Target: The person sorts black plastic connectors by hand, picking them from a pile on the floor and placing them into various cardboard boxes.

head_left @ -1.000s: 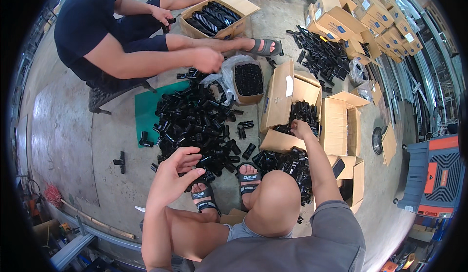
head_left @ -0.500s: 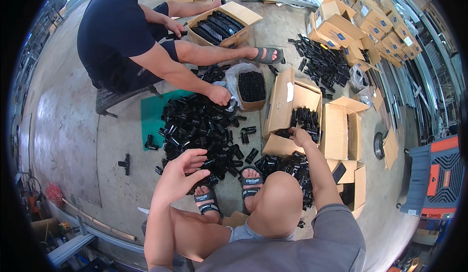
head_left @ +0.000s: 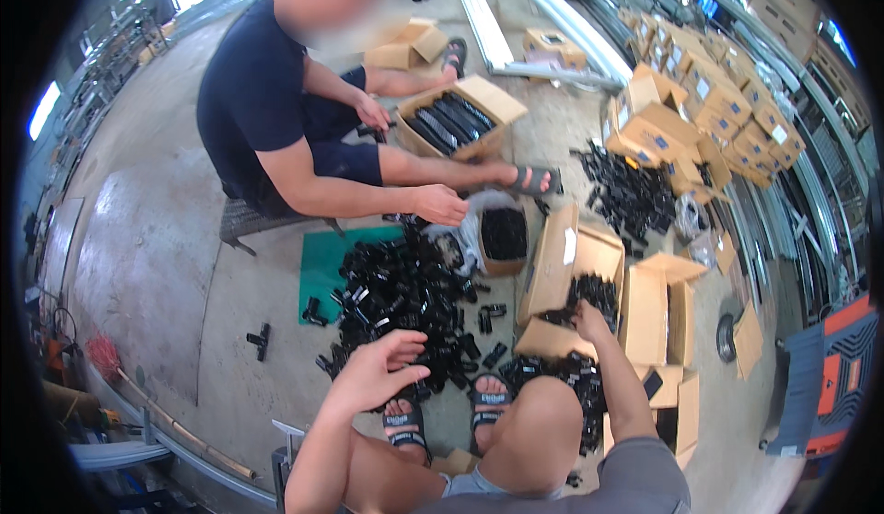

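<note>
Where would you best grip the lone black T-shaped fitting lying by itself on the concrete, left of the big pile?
The T-shaped fitting lies flat on bare floor, apart from the pile of black fittings, so nothing crowds it. Probably best pinched across its long straight bar, coming from above, fingers either side. The left hand hovers open nearest it; the right hand is in the cardboard box.

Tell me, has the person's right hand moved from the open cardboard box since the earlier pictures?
No. The right hand stays in the open cardboard box on the black parts, as before. The view itself shifted, not the hand relative to the box.
</note>
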